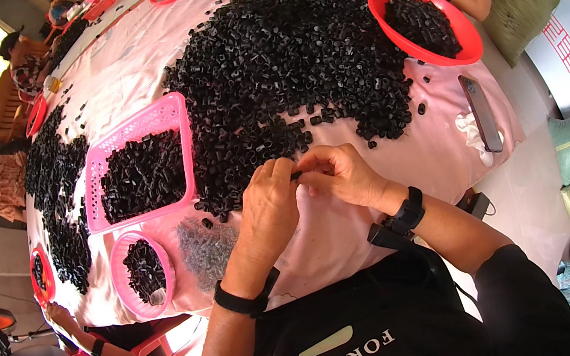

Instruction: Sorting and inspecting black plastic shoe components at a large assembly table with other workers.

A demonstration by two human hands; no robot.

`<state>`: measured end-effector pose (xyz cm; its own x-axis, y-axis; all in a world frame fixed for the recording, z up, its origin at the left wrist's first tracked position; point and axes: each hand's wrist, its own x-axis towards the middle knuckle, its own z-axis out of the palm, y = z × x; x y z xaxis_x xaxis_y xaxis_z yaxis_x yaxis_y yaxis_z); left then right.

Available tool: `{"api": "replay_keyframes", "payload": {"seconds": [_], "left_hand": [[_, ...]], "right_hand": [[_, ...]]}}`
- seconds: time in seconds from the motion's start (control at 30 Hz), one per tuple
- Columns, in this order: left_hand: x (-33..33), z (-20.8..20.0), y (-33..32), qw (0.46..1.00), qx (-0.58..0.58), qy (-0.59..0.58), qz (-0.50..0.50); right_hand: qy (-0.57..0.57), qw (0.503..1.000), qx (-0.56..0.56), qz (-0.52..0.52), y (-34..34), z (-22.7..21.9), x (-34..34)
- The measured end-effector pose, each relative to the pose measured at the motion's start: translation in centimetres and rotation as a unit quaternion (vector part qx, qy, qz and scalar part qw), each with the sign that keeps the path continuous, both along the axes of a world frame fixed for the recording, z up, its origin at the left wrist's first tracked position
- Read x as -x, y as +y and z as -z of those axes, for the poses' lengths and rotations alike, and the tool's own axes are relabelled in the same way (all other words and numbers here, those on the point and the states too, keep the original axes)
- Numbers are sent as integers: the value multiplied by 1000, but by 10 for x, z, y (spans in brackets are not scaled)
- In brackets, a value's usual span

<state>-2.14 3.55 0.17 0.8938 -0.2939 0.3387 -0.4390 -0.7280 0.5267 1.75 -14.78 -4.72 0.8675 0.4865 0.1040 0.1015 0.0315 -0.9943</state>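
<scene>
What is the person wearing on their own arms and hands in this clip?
Both hands are bare, no gloves. The left hand has a plain black band at the wrist; the right hand has a chunkier black wrist strap with a dangling strap end. Black sleeves cover the upper arms only.

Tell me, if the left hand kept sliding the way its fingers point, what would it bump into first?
Almost at once, the right hand: the left hand points right and up, and both pinch one small black piece. Behind lies the big pile of black pieces, though depth is unclear.

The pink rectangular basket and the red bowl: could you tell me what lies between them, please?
In the head view, the big heap of small black parts fills the pink cloth between the pink rectangular basket and the red bowl.
</scene>
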Motion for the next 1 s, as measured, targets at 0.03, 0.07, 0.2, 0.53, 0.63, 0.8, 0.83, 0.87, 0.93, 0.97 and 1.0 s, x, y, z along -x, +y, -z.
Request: {"api": "replay_keyframes", "payload": {"seconds": [0.03,0.07,0.2,0.53,0.63,0.8,0.83,0.87,0.93,0.97,1.0], "left_hand": [[-2,0,-1,999,25,-20,1],[-2,0,-2,998,50,-41,2],[-1,-7,-5,995,103,-7,-7],[4,-14,11,997,47,47,-26],[18,-18,24,994,-34,104,-4],[30,-16,24,975,-136,173,4],[31,-16,23,975,-143,169,6],[31,-16,22,975,-149,165,9],[30,-12,21,975,-150,163,9],[29,-11,20,975,-151,161,8],[29,-12,19,975,-151,162,9]], "right_hand": [[20,1000,-18,-2,-1,0,-1],[41,998,-37,-4,-1,0,-1],[12,1000,-15,12,0,-6,0],[78,994,-67,31,-2,-7,-5],[87,992,-82,33,-3,-9,-6],[95,991,-78,49,-5,-11,-6],[96,991,-80,51,-5,-12,-6],[97,990,-83,52,-5,-12,-6],[91,991,-84,54,-4,-13,-6],[86,991,-85,55,-4,-13,-6],[86,991,-85,56,-5,-13,-6]]}}
